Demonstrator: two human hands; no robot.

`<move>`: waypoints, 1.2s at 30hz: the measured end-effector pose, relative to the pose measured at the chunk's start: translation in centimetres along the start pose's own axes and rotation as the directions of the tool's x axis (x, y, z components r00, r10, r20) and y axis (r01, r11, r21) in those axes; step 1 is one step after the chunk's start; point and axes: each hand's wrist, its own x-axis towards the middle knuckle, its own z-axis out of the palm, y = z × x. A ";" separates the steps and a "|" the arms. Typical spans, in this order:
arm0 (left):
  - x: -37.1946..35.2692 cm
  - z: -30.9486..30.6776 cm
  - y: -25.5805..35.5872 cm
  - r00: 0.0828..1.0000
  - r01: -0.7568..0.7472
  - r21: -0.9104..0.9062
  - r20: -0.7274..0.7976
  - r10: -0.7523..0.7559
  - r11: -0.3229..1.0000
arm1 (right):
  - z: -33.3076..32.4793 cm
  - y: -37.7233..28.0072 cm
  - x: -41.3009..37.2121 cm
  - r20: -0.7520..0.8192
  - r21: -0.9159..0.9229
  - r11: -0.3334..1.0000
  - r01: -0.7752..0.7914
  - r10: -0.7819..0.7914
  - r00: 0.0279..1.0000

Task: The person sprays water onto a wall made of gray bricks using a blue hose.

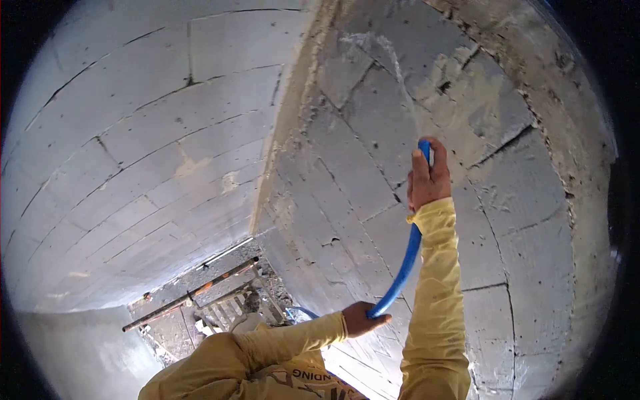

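Note:
A blue hose (404, 270) runs upward between my two hands in front of a grey block wall. My right hand (429, 177) is closed around its upper end, with the thumb close to the mouth. From there a thin stream of water (399, 70) arcs up and to the left against the blocks. Lower down, my left hand (363, 319) grips the same hose, its fingers partly hidden. Beige mortar patches (460, 100) and dark open joints mark the wall beyond my right hand. Yellow sleeves cover both arms.
Another block wall (147, 147) meets this one at a mortared corner (287, 113) on the left. Below, a long pole (190, 293) and a slatted wooden frame (230, 310) stand over a rubble-strewn floor. More blue hose (303, 311) shows behind my left forearm.

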 end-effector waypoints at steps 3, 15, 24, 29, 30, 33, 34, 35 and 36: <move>-0.6 0.7 -1.0 0.999 -0.004 0.039 0.054 0.002 0.999 | 0.5 3.5 -0.3 0.084 -0.106 0.991 -0.086 0.095 0.992; -2.2 -0.5 -1.8 0.991 0.071 0.063 -0.121 -0.063 0.995 | 4.2 -4.4 -3.9 0.226 0.318 0.947 0.055 -0.131 0.965; -3.8 0.9 -2.9 0.979 0.101 0.068 -0.185 -0.087 0.993 | 5.9 -3.0 -4.8 0.329 0.169 0.986 -0.003 -0.054 0.943; -4.2 2.6 -3.6 0.973 0.115 0.038 -0.206 -0.105 0.993 | 6.4 0.1 -4.8 0.315 0.105 0.990 0.092 -0.120 0.941; -4.2 2.7 -3.6 0.972 0.116 0.043 -0.209 -0.105 0.992 | 6.2 -0.4 -5.1 0.315 0.137 0.988 0.074 -0.114 0.942; -4.3 2.4 -3.2 0.963 0.017 0.085 -0.268 0.007 0.996 | 5.1 -3.9 -6.3 0.268 0.290 0.953 0.083 -0.164 0.949; -4.4 2.3 -3.0 0.961 0.020 0.096 -0.275 0.008 0.995 | 5.1 -4.2 -6.1 0.225 0.327 0.930 0.168 -0.249 0.942; -4.4 2.2 -2.7 0.960 0.022 0.107 -0.281 0.009 0.994 | 4.8 -4.5 -6.3 0.207 0.333 0.922 0.197 -0.276 0.939; -4.5 2.2 -2.5 0.958 0.024 0.118 -0.287 0.011 0.993 | 4.6 -4.9 -6.6 0.188 0.338 0.913 0.227 -0.302 0.935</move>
